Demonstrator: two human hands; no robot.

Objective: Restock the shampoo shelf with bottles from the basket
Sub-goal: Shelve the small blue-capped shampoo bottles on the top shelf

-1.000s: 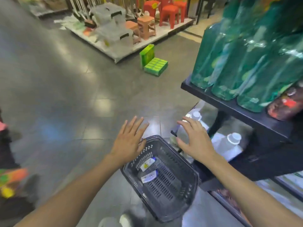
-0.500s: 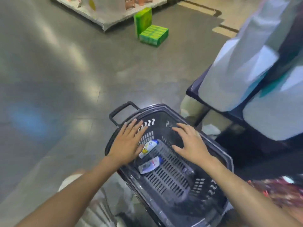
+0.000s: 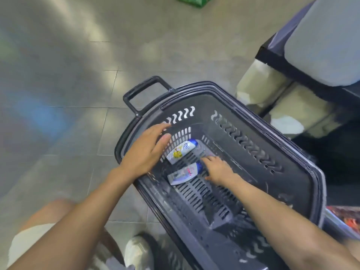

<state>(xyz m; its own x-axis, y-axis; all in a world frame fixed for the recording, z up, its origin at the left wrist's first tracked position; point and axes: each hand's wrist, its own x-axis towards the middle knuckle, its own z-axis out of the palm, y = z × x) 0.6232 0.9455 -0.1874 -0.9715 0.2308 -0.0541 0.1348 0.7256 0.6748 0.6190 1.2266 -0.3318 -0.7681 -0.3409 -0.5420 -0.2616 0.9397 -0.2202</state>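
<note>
1. Head view, hands:
   - The left hand (image 3: 148, 151) reaches in over the left rim of the basket (image 3: 251, 106). It is palm down with the fingers straight and slightly spread, and it holds nothing. Its fingertips hover by the far left corner, just above and to the left of the far bottle (image 3: 182, 151).
   - The right hand (image 3: 218, 169) is lower, down inside the basket near the slotted bottom. Its forearm crosses the near rim. The fingers are stretched out loosely toward the blue cap of the near bottle (image 3: 185, 173) and grip nothing. Blur hides whether the fingertips touch the cap.
2. Head view, bottles:
   - Both lie flat on the basket bottom, side by side and a little apart, in the far left part.
   - Each is small and white with a blue cap pointing up and to the right.
   - The far one has a yellow mark on its label and the near one a pink mark.
3. Head view, surroundings:
   - The dark basket stands on the grey tiled floor (image 3: 78, 75), its handle (image 3: 144, 92) at the far left.
   - The black shelf (image 3: 276, 59) is to the right, beyond the basket.
</note>
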